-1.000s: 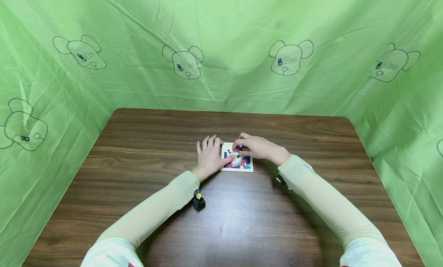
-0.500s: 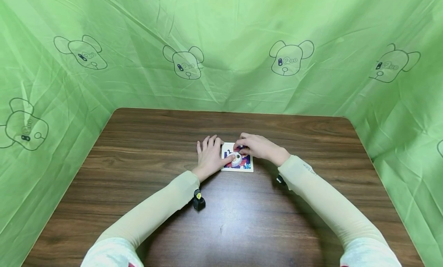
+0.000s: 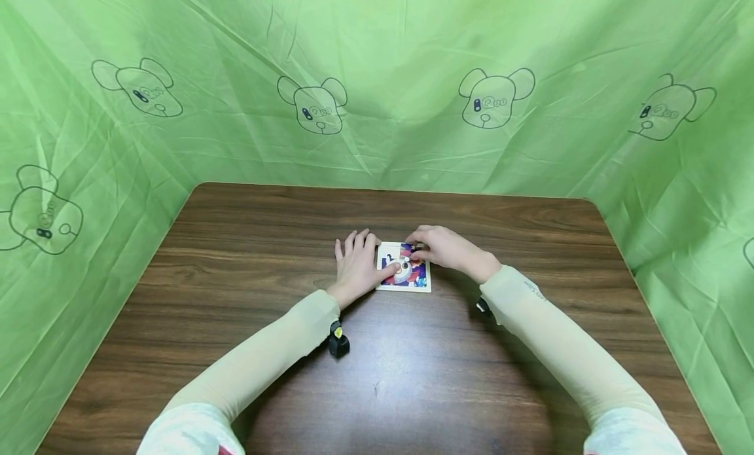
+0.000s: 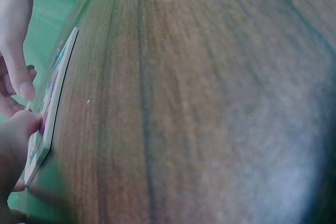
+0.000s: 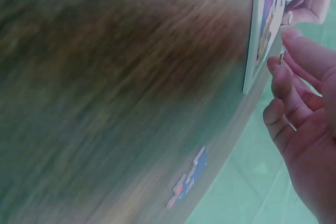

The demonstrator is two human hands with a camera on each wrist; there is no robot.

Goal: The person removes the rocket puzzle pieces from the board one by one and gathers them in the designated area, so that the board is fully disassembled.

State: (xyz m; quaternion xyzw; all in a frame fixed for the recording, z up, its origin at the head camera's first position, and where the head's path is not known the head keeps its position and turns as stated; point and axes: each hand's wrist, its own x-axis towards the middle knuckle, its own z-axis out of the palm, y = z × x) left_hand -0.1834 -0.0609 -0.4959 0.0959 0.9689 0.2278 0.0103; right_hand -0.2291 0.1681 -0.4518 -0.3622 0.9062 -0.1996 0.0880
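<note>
A small jigsaw puzzle (image 3: 417,279) with a colourful picture and white border lies flat on the table. My left hand (image 3: 356,266) is spread at its left side, with the thumb on the picture. Over the puzzle's upper right corner, my right hand (image 3: 452,251) pinches a small puzzle piece (image 5: 282,55) between thumb and fingers, which cover most of it. Another loose piece (image 5: 190,177), blue and red, lies on the table in the right wrist view. From the left wrist, the left thumb (image 4: 26,124) shows on the puzzle's face, near the right hand's fingertips.
The brown wooden table (image 3: 265,226) extends around the puzzle. Green curtains (image 3: 400,82) with bear-head drawings stand behind it and along both sides. A small black wrist camera (image 3: 338,342) hangs below the left wrist.
My right hand has shifted slightly right, off the puzzle's middle towards its upper right corner, so more of the picture shows. The left hand has stayed in place.
</note>
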